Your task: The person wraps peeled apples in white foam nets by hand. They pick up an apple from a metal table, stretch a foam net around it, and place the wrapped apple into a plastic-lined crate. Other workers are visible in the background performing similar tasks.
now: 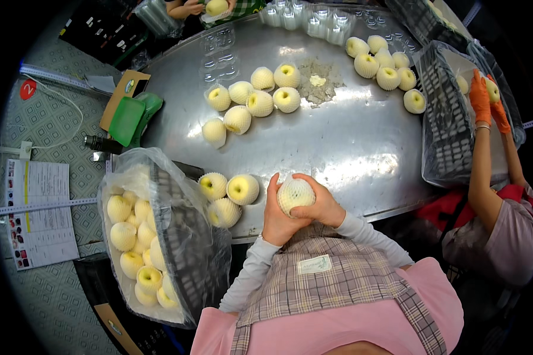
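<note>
Between both palms I hold a pale yellow apple [296, 196] in a white foam net sleeve, above the near edge of the metal table. My left hand [279, 217] cups it from the left and below. My right hand [326, 204] wraps its right side, thumb across the front. Just left of my hands, a netted apple [243, 189] sits in a group of three. Farther left, a plastic-lined crate [177, 248] leans towards me, holding many netted apples [123, 236].
More netted apples [260, 103] stand mid-table, others [386, 78] at far right. Clear plastic trays [220, 57] and stacked clear containers [311, 20] line the far side. A person's orange-gloved hand [479, 97] works in a lined crate [444, 146] at right. Another person's hand [191, 8] is opposite.
</note>
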The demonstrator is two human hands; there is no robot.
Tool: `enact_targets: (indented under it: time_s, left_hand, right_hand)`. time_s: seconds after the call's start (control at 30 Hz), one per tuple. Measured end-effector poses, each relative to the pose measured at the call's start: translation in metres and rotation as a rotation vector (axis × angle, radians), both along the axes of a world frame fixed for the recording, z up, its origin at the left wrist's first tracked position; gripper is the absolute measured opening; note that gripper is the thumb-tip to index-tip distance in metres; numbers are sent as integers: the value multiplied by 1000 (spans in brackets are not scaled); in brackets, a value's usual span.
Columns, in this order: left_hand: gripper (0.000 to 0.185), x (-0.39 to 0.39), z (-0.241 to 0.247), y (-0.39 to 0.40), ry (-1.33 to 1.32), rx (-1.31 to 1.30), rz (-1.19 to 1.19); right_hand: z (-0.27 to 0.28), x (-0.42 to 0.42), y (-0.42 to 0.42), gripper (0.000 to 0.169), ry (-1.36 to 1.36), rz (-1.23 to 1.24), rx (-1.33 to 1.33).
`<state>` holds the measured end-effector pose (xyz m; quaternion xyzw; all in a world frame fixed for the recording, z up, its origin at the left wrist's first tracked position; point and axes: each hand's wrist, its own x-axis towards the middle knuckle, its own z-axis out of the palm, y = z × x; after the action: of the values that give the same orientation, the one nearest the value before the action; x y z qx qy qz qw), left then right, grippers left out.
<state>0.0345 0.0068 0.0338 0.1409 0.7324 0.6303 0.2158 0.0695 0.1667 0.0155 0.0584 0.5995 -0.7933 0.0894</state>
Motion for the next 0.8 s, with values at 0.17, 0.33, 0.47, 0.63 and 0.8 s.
enact_targets:
  time_s: [0.17,0.33,0.47,0.63,0.8]
  left_hand:
    - [116,5,-47,-22,-16,-160,-126]
    - [116,19,-58,-31,-298,-8,-154]
    - [105,11,-56,-39,-594,292,-208]
    - [69,1,-40,-40,-1079,484,-128]
    - [64,-8,-53,-35,-1071,237,-91]
  right_hand:
    - [-31,12,-2,85,-54,94,-5]
    - [-37,20,-5,80,-189,211,63]
    - [-29,23,2,78,-123,199,-11]
    - [-27,25,0,80,-36,233,38]
    - [-24,26,-5,85,32,176,157]
